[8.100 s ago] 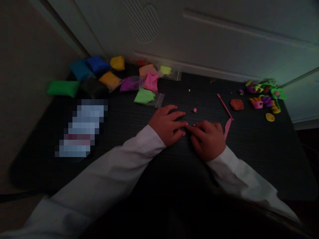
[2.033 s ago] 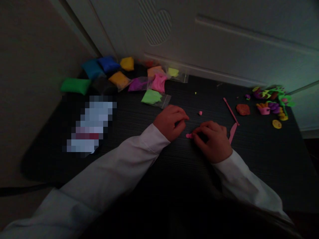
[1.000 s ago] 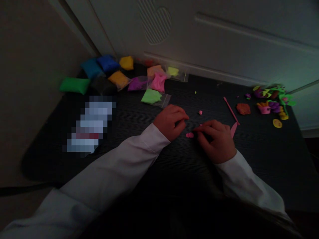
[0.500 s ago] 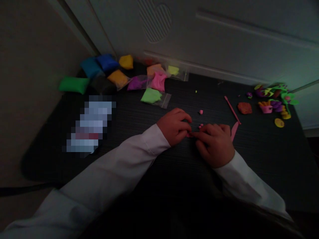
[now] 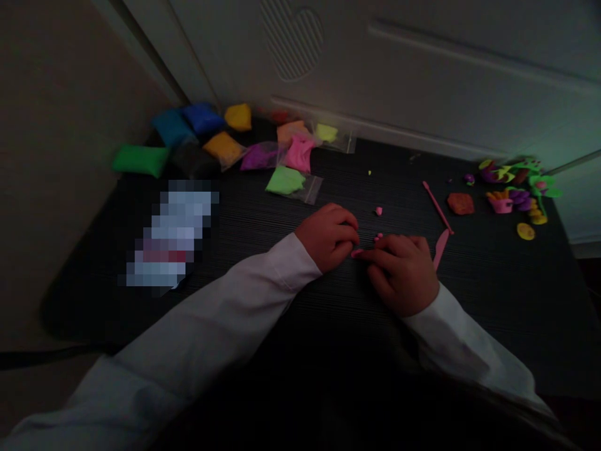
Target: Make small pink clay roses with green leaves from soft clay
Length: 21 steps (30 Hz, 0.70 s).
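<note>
A small flattened piece of pink modelling clay (image 5: pixel 357 254) lies on the dark table between my hands. My left hand (image 5: pixel 328 239) has its fingers curled, with the fingertips at the clay's left edge, steadying it. From the other side, the outstretched index finger of my right hand (image 5: pixel 402 275) touches the piece. The right thumb is apart below, and the other fingers are bent. Several tiny pink clay balls (image 5: pixel 378 238) sit just beyond the right fingers. Farther back is a lone pink lump (image 5: pixel 379 212). A pink clay knife (image 5: pixel 441 247) lies beside my right hand.
A thin pink stick tool (image 5: pixel 437 207) and a reddish-brown clay slab (image 5: pixel 461 203) lie to the right, near small finished clay figures (image 5: pixel 501 202). Bagged clay (image 5: pixel 286 180) in several colours lines the back left. A phone-like object with a blurred screen (image 5: pixel 171 235) is at left.
The right hand has shifted very slightly, and more of the pink clay piece shows between the hands. The left hand has barely moved.
</note>
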### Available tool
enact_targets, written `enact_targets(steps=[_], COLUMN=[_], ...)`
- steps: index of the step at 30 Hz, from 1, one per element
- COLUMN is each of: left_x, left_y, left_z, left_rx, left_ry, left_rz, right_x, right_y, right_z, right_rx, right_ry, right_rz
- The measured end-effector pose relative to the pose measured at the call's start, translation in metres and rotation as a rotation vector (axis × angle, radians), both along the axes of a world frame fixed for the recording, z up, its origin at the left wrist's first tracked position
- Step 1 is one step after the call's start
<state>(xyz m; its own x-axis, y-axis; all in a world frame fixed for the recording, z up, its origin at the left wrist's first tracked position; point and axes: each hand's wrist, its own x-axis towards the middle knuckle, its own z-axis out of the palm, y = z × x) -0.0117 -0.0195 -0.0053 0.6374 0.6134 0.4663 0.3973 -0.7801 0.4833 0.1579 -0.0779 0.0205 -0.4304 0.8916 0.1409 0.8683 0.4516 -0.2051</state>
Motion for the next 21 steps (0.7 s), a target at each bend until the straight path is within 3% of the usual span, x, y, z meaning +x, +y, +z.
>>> enact_targets(steps=[14,21], left_x=[0.0015,-0.0005], left_y=[0.0008,-0.0004], left_z=[0.0015,0.0026], left_rx=[-0.004,-0.009], left_ry=[0.003,0.019], left_rz=[-0.004,-0.098], right_x=[0.0027,0.0037], right_y=[-0.0011,-0.0007], right_z=[-0.0001,0.0004], right_rx=[0.020,0.018], right_ry=[0.001,0.052], right_rz=[0.015,0.018])
